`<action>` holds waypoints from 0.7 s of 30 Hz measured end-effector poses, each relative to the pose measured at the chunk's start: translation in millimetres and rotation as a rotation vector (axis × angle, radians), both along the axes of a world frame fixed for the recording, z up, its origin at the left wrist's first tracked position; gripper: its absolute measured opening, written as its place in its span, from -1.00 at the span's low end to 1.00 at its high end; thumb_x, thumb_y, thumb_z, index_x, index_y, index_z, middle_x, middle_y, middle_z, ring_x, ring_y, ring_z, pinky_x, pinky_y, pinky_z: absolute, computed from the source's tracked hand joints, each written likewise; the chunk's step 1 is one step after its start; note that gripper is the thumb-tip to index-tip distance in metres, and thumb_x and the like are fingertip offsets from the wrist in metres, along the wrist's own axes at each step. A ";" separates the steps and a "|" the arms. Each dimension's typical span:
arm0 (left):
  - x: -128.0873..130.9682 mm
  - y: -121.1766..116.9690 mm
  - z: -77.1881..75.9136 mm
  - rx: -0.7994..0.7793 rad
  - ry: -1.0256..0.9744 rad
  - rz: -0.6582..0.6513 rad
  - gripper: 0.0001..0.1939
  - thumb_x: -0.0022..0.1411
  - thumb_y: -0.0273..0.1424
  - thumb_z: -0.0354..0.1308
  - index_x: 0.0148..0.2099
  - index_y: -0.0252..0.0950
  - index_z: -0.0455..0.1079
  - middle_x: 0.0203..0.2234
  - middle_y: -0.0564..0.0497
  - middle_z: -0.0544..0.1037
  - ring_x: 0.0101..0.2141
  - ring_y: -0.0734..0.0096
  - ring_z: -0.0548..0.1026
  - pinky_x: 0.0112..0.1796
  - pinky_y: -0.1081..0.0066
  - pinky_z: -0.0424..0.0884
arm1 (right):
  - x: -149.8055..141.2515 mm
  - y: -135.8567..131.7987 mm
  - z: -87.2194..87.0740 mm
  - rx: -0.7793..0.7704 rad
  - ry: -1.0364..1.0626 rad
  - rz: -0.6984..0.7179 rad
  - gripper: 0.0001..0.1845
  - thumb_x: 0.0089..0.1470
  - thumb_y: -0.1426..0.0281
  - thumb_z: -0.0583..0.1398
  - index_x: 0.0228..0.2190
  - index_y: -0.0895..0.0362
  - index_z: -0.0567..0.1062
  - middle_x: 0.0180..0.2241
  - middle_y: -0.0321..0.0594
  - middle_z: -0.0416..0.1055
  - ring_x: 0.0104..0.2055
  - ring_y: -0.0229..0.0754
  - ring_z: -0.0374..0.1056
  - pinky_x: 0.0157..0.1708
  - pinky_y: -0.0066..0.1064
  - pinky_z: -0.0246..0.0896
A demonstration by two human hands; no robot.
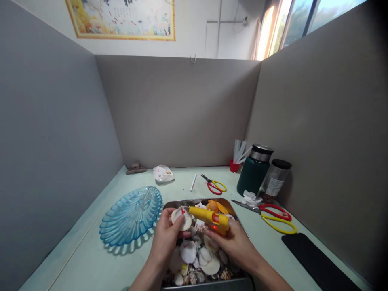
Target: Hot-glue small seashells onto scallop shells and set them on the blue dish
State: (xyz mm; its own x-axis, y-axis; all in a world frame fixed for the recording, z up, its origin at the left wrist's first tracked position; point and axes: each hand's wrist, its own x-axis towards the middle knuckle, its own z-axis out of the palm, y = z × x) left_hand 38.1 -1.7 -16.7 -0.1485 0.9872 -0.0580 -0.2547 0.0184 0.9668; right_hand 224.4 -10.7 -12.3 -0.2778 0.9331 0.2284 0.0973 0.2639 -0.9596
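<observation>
Between the thumb and fingers of my left hand (167,233) is a white scallop shell (185,223) with a small red mark near its top. My right hand (235,241) grips a yellow hot glue gun (209,217), a red light glowing on its body. The gun's nozzle points left and meets or nearly meets the shell's upper edge; I cannot tell which. Both hands are above a metal tray (178,203) filled with white, orange and brown seashells (209,260).
Left of the tray lies a blue shell-shaped glass dish (131,218). Behind are a white packet (163,173), a marker (193,182) and small scissors (216,186). At right stand a green thermos (253,171), a jar (276,180), larger scissors (277,216) and a black phone-like slab (318,260).
</observation>
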 end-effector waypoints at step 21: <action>0.6 -0.6 0.8 -0.010 0.034 -0.017 -0.76 0.02 -0.37 0.29 -0.29 -0.32 0.31 -0.47 0.04 0.48 -0.50 0.43 0.46 -0.57 0.44 0.51 | -0.9 1.1 -6.9 -0.007 0.032 0.042 -0.61 0.02 0.25 0.28 -0.10 0.13 0.51 -0.11 -0.11 0.49 -0.06 0.01 0.40 -0.02 -0.20 0.30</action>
State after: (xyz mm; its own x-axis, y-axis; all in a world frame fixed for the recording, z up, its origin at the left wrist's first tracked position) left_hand 38.8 -2.3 -15.8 -0.1341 0.9889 -0.0635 -0.2212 0.0326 0.9747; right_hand 223.5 -9.6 -19.2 -0.3093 0.9225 0.2310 0.0554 0.2600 -0.9640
